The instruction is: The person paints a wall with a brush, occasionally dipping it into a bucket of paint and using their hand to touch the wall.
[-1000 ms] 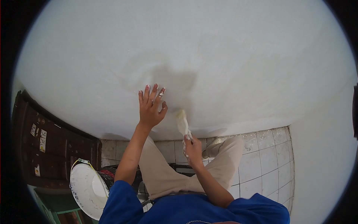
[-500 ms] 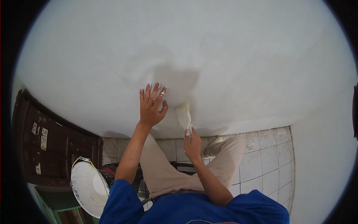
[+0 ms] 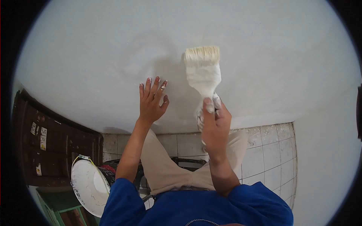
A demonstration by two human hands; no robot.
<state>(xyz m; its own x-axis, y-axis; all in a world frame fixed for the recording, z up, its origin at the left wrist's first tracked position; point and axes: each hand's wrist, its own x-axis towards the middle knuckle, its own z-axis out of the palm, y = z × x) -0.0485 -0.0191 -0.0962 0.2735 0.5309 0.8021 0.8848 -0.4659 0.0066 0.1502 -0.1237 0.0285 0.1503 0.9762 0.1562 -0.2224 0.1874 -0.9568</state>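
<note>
My right hand point(image 3: 215, 126) is wrapped round the handle of a wide paintbrush point(image 3: 203, 73) covered in white paint, its pale bristles pointing up, away from me. Whether the bristles touch the white wall point(image 3: 264, 67) I cannot tell. Flat against the wall, fingers spread, rests my left hand point(image 3: 151, 101), with white paint on its fingertips and nothing in it. Faint shadows fall on the wall around the brush and hand.
A white paint bucket point(image 3: 85, 192) with a yellow-edged handle stands at the lower left, near a dark brown door point(image 3: 56, 147) and a green frame point(image 3: 69, 211). Tiled floor point(image 3: 264, 158) lies below the wall; another wall rises on the right.
My right hand has raised the paintbrush up and slightly right, and it looks larger in view. My left hand has barely shifted.
</note>
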